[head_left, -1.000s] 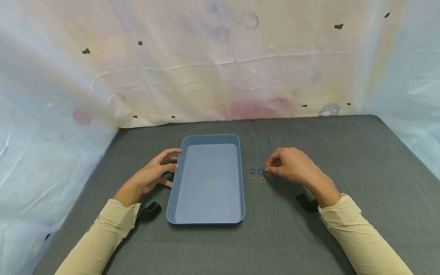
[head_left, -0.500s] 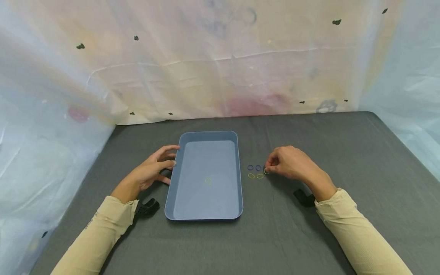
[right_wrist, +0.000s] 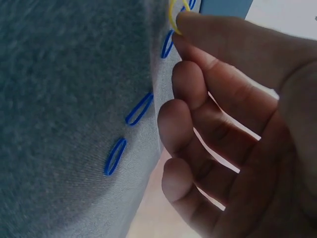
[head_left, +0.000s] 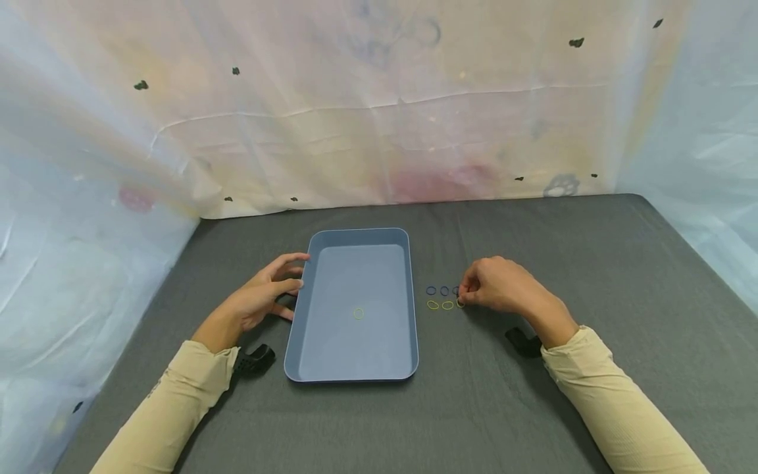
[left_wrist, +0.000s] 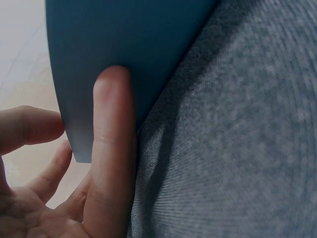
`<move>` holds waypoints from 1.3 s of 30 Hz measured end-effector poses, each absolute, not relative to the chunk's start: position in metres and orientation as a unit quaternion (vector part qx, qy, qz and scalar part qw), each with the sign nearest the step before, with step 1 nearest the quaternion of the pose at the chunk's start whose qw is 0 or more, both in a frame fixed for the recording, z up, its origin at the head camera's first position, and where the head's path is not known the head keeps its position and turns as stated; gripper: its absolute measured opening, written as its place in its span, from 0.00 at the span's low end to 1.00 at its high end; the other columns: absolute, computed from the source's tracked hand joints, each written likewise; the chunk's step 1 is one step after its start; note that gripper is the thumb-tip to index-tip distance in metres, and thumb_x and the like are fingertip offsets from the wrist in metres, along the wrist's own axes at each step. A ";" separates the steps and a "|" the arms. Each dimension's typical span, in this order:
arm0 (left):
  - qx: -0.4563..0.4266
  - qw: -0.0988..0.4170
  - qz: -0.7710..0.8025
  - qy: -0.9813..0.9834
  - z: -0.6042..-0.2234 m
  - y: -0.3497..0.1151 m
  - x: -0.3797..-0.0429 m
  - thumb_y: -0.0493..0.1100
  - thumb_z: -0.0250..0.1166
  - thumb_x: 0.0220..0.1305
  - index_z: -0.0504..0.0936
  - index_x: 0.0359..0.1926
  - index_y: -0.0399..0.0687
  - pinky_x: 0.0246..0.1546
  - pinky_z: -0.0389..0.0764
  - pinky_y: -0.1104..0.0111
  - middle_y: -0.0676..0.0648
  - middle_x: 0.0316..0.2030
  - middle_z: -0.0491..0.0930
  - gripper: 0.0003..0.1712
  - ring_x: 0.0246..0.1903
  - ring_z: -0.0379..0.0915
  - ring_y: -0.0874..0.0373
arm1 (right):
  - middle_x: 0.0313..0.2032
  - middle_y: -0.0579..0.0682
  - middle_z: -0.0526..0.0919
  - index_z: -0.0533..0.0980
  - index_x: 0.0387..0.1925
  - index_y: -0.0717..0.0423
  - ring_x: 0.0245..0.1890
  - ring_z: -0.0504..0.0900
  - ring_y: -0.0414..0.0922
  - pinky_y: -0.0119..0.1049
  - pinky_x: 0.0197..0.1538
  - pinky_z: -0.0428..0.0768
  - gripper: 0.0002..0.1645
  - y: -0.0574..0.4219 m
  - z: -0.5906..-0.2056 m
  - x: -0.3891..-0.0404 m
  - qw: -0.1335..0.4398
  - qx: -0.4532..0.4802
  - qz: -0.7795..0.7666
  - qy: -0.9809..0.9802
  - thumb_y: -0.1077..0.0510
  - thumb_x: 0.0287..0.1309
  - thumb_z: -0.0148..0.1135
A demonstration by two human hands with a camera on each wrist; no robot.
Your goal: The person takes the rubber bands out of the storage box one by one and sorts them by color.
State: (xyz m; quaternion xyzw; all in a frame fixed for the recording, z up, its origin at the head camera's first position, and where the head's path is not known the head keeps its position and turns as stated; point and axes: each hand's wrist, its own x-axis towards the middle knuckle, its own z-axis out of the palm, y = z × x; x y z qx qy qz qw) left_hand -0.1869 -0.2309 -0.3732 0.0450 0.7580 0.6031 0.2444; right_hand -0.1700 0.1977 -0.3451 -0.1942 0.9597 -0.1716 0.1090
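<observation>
In the head view my right hand (head_left: 500, 284) pinches a yellow rubber band (head_left: 460, 303) between thumb and index finger, low over the cloth. Two more yellow rubber bands (head_left: 433, 305) lie to its left in a row. Behind them is a row of blue rubber bands (head_left: 431, 290), the rightmost partly covered by my fingers. The right wrist view shows the pinched yellow band (right_wrist: 173, 17) and several blue bands (right_wrist: 139, 109). My left hand (head_left: 260, 296) touches the left wall of a blue-grey tray (head_left: 408, 316), thumb (left_wrist: 113, 109) laid along its outside. One yellow band (head_left: 358, 313) lies inside.
Dark grey cloth (head_left: 367, 428) covers the table. A pale stained plastic sheet (head_left: 379, 131) hangs along the back edge, with more sheeting at both sides. Black straps (head_left: 524, 342) sit at both wrists.
My right hand has brought the yellow band slightly toward me, to the right end of the yellow row. A third blue band now shows by the fingertips. My left hand stays on the tray.
</observation>
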 end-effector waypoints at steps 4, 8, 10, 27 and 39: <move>0.044 0.245 0.605 0.756 -0.373 -0.231 -0.187 0.41 0.56 0.74 0.54 0.76 0.60 0.37 0.86 0.49 0.38 0.76 0.48 0.35 0.62 0.57 0.34 | 0.27 0.38 0.84 0.84 0.27 0.44 0.26 0.75 0.36 0.33 0.29 0.72 0.05 0.198 -0.346 -0.170 0.112 -0.196 -0.172 0.959 0.53 0.57 0.71; 0.043 0.246 0.607 0.755 -0.372 -0.231 -0.187 0.41 0.56 0.74 0.54 0.76 0.59 0.38 0.86 0.49 0.38 0.76 0.48 0.35 0.62 0.58 0.33 | 0.27 0.38 0.84 0.84 0.27 0.45 0.26 0.75 0.36 0.33 0.29 0.72 0.05 0.198 -0.347 -0.169 0.112 -0.199 -0.172 0.958 0.53 0.57 0.71; 0.042 0.246 0.606 0.755 -0.372 -0.231 -0.187 0.41 0.56 0.74 0.53 0.76 0.59 0.37 0.86 0.49 0.38 0.76 0.48 0.35 0.62 0.58 0.34 | 0.26 0.38 0.84 0.84 0.26 0.45 0.25 0.75 0.36 0.33 0.29 0.72 0.05 0.198 -0.347 -0.169 0.113 -0.199 -0.174 0.958 0.53 0.57 0.71; 0.045 0.248 0.605 0.755 -0.374 -0.232 -0.188 0.41 0.55 0.75 0.53 0.76 0.59 0.38 0.86 0.49 0.38 0.76 0.48 0.35 0.63 0.57 0.33 | 0.27 0.38 0.85 0.85 0.27 0.45 0.26 0.75 0.36 0.33 0.30 0.73 0.04 0.199 -0.344 -0.170 0.109 -0.199 -0.175 0.958 0.53 0.56 0.71; 0.043 0.247 0.608 0.753 -0.373 -0.232 -0.188 0.41 0.56 0.74 0.53 0.77 0.58 0.37 0.86 0.50 0.38 0.76 0.46 0.35 0.66 0.53 0.31 | 0.28 0.38 0.86 0.86 0.29 0.45 0.28 0.78 0.35 0.35 0.32 0.76 0.02 0.199 -0.344 -0.170 0.116 -0.206 -0.165 0.958 0.53 0.56 0.72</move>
